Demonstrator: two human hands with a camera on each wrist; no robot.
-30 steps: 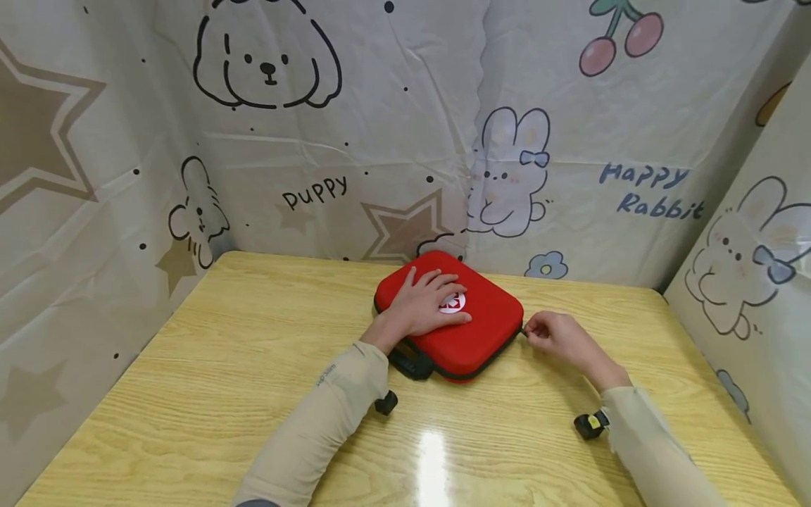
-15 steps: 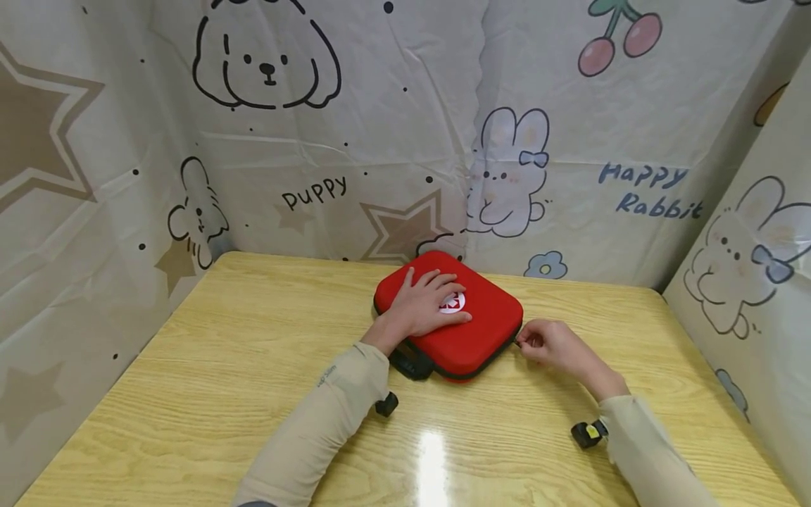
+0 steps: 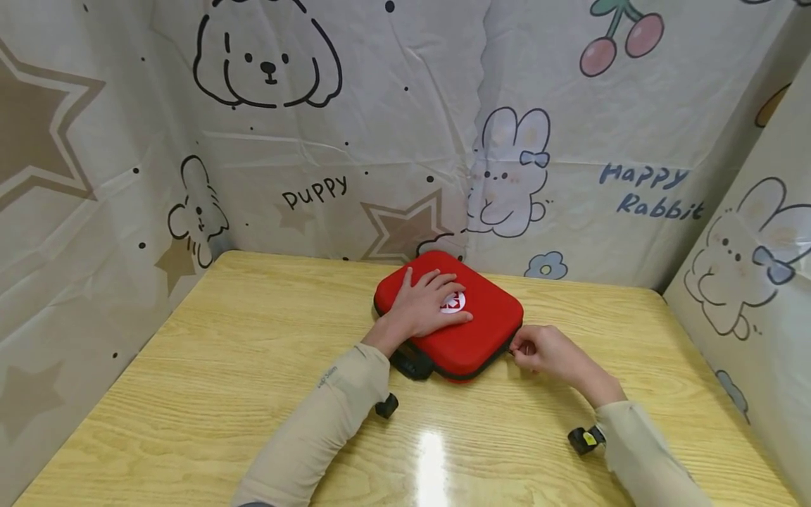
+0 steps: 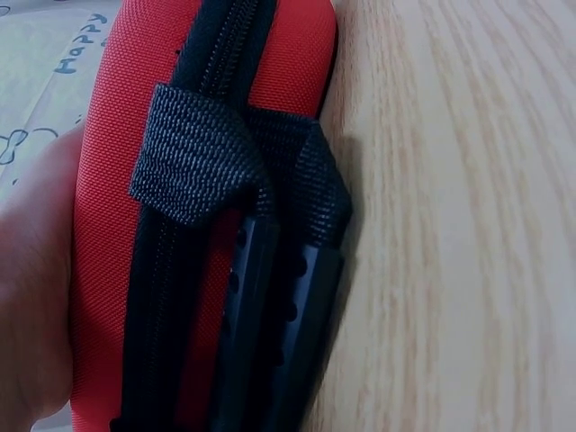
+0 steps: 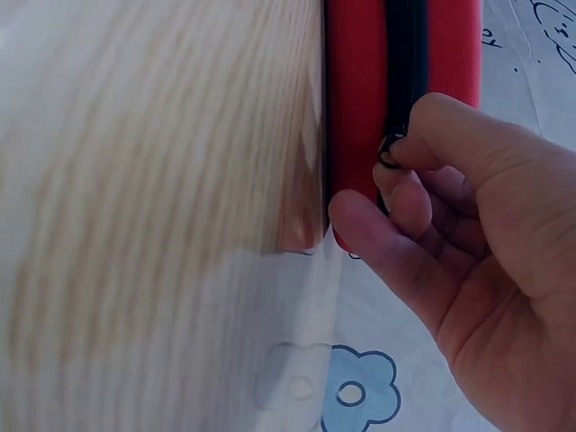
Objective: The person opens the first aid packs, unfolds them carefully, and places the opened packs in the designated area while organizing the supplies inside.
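Here, one red first-aid case point(image 3: 488, 303) lies near the back edge of the wooden table point(image 3: 266, 338), tabletop stretching wide left, right and in front. Two black carry handles point(image 4: 317, 292) hang at its near-left side. The left hand point(image 3: 424, 305) spreads across the lid; the right hand point(image 3: 551, 353) pinches what appears to be one zipper pull point(image 5: 388, 155).

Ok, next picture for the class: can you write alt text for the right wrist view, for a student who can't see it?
A right hand pinches a small black zipper pull on the side of a red case, which rests on a wood-grain table. Beyond the table is a pale sheet printed with a blue flower.
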